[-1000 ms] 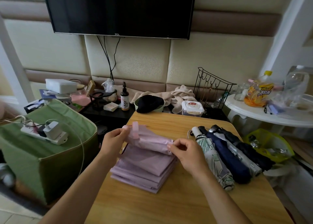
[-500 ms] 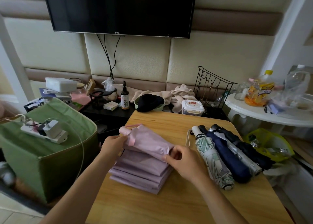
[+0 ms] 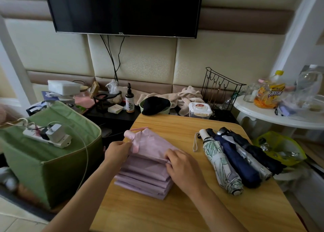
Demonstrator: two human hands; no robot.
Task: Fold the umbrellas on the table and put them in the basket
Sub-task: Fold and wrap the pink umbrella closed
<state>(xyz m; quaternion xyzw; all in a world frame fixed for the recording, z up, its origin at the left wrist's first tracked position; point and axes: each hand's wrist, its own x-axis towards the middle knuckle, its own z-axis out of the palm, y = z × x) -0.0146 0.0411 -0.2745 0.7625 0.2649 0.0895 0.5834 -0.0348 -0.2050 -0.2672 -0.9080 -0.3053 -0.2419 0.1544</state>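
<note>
A pink umbrella (image 3: 149,160) lies on the wooden table (image 3: 175,210), its canopy pleated into flat stacked folds, its handle pointing to the far left. My left hand (image 3: 116,152) grips it just below the handle, by the pink strap. My right hand (image 3: 182,167) pinches the top fold at its right edge. To the right lie several folded umbrellas side by side: a floral one (image 3: 220,163), a navy one (image 3: 236,161), a silver one and a black one (image 3: 259,154). A yellow-green basket (image 3: 287,144) sits beyond the table's right edge.
A green fabric box (image 3: 50,158) with a power strip and charger (image 3: 50,135) on top stands left of the table. Behind are a low shelf with a bottle, a bowl, a towel and a wire rack. A white round table (image 3: 280,118) with bottles stands at right.
The pink umbrella has come down flatter onto its stacked folds. My right hand slid along the top fold, and my left hand shifted slightly lower near the handle.
</note>
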